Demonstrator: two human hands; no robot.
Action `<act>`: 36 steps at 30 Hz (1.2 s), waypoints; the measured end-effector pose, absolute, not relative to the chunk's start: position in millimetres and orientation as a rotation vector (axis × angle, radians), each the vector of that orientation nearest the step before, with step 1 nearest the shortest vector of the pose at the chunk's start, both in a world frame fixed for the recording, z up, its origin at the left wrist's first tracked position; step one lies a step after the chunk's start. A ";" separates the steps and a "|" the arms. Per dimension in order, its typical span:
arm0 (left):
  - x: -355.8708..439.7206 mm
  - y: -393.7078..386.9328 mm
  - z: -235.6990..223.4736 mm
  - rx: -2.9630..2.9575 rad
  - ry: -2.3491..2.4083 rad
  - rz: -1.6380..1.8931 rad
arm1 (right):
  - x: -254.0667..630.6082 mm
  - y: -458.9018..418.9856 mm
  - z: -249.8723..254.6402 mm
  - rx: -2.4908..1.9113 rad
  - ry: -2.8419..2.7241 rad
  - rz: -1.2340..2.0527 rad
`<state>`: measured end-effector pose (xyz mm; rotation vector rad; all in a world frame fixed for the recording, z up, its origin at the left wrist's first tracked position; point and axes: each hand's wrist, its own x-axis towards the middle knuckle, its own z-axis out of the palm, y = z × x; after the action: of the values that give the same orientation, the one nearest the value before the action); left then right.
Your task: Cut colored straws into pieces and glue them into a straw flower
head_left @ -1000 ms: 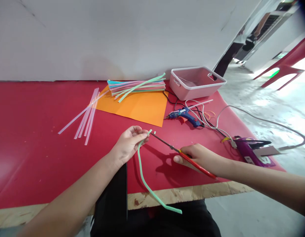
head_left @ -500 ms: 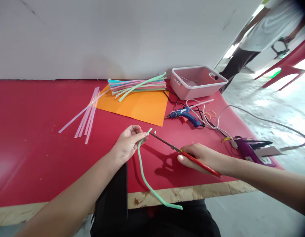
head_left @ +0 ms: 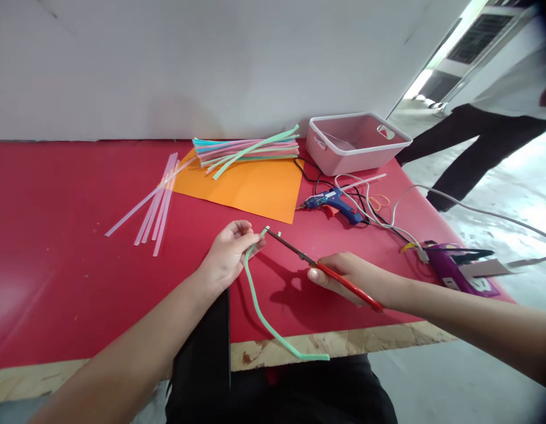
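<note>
My left hand (head_left: 232, 252) pinches a mint-green pipe cleaner (head_left: 258, 312) close to one end. The rest of it droops in a curve over the table's front edge. In my right hand (head_left: 352, 277) is a pair of red-handled scissors (head_left: 343, 278), fingers wrapped round the grips. The blade tips meet the short end of the pipe cleaner that sticks out past my left fingertips. A small green snippet (head_left: 279, 234) shows just beyond the blades.
Behind my hands, a bundle of coloured pipe cleaners (head_left: 250, 152) lies on orange paper (head_left: 255, 191), with several translucent sticks (head_left: 158, 206) to its left. On the right are a blue glue gun (head_left: 334, 203), tangled cables, a pink basket (head_left: 356, 159) and a purple object (head_left: 453, 268). A person (head_left: 485, 129) stands beyond.
My right hand and the scissors have shifted slightly left, bringing the blade tips to the pipe cleaner's end. The person at the right has moved.
</note>
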<state>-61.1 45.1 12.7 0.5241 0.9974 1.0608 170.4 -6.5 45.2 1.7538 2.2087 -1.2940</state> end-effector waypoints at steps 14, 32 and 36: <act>-61.1 45.6 8.4 0.564 1.010 1.056 | 167.7 -7.1 47.2 1.795 2.154 -1.328; -75.7 48.8 23.5 0.995 1.177 0.661 | 167.7 -4.6 53.5 1.770 2.101 -1.397; -73.2 47.0 18.2 1.027 1.187 0.684 | 168.7 -4.1 49.4 1.749 2.172 -1.317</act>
<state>-73.2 47.0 18.2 1.0271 1.1873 0.6840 168.7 -4.1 49.4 1.7491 2.1718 -1.3169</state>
